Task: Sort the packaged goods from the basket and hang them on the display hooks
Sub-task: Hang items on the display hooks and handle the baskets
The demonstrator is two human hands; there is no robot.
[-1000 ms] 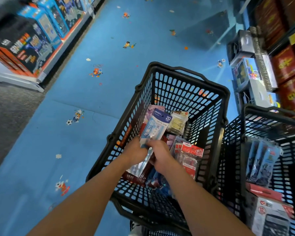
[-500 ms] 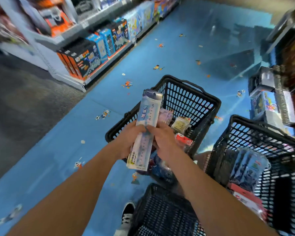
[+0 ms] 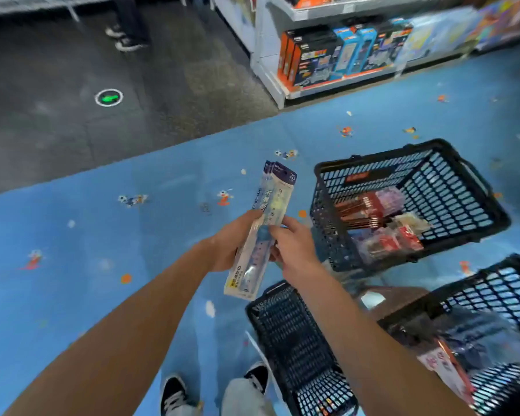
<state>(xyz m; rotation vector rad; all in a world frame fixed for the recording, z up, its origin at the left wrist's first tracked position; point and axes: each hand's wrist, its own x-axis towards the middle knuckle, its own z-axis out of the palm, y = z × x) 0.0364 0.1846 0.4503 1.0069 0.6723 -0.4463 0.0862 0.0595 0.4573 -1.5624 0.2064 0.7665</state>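
A pair of long, narrow packets [image 3: 275, 199], one laid on the other, stands near the middle of the frame, held up over the blue floor [image 3: 72, 265] and tilted so that the dark top end leans toward the upper right. The left hand [image 3: 231, 241] grips them from the left side about halfway down, with its fingers curled round the edge. The right hand [image 3: 294, 250] meets them from the right at much the same height, its thumb and forefinger pinching the edge. The lower end of the packets hangs below both hands, between the two wrists.

Just right of the hands, at middle right of the frame, sits a black mesh basket [image 3: 451, 187]. It holds packaged goods [image 3: 385, 235] in red, purple and clear wrap. A second basket [image 3: 297, 340] stands at lower centre, and a third basket [image 3: 499, 292] at the lower right corner holds blurred packs.

A shelf [image 3: 270, 73] of boxed toys [image 3: 327, 55] runs along the upper right. At upper left, a round green marker [image 3: 108, 97] lies on the grey floor, and another person's shoes [image 3: 123, 40] show beyond it. The person's own black-and-white shoes [image 3: 174, 394] are at the bottom edge.
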